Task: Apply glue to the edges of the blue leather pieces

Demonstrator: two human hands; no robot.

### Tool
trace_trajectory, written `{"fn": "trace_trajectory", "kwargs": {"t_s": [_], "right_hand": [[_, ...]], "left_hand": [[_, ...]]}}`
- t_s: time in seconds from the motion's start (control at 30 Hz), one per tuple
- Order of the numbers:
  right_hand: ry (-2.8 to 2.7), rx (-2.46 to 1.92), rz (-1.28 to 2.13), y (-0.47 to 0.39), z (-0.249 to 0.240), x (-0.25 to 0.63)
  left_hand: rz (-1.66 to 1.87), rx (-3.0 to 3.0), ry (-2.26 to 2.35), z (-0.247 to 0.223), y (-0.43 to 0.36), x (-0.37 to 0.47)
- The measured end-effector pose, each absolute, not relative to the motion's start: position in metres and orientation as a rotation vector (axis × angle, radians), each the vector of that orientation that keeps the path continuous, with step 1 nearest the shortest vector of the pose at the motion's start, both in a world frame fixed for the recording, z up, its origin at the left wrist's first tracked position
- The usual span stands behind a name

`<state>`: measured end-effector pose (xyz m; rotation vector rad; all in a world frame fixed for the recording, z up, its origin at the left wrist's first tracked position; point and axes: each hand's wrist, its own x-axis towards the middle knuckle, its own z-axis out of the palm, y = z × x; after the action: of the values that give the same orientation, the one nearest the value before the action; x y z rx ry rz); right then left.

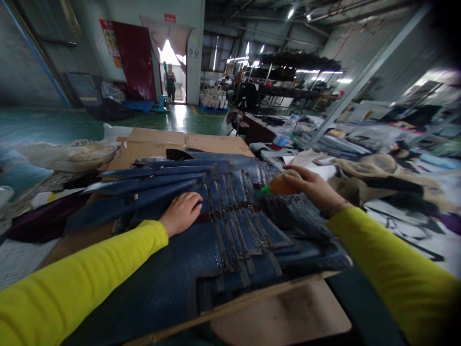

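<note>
Overlapping dark blue sheets (173, 259) with grey edge strips lie fanned out in front of me. On their left part rests my left hand (182, 212), its fingers a little bent and close together; whether anything is under them is hidden. My right hand (309, 187) is wrapped round an orange-yellow squeeze bottle (283, 184) with a green nozzle. The bottle is tipped over, its nozzle pointing left, just above the strips on the right part of the stack. Shiny dark lines run along several strips.
Flattened cardboard (216, 142) lies behind the sheets, with a clear plastic bag (79, 156) at the left. A water bottle (283, 134) and cloth pieces (370, 168) are to the right. A person (170, 81) stands in the far doorway.
</note>
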<state>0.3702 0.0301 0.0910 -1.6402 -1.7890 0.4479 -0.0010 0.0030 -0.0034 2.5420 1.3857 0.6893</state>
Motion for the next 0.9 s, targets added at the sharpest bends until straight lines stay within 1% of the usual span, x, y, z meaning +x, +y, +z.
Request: {"fn": "trace_trajectory", "kwargs": {"t_s": [0.17,0.37,0.6,0.9], "right_hand": [[-1.794,-1.702,0.6,0.015,0.094,0.376],[-1.76,-1.658,0.44,0.017,0.091,0.37],[-1.787,-1.695,0.589,0.006,0.091,0.38],[-1.829,-1.699,0.541,-0.001,0.092,0.378]], "left_hand": [[0.705,2.531,1.381,-0.003,0.002,-0.001],[0.684,2.545,1.391,-0.001,0.001,-0.001],[0.679,2.563,1.389,-0.001,0.001,-0.001],[0.68,2.561,1.386,-0.004,0.003,-0.001]]}}
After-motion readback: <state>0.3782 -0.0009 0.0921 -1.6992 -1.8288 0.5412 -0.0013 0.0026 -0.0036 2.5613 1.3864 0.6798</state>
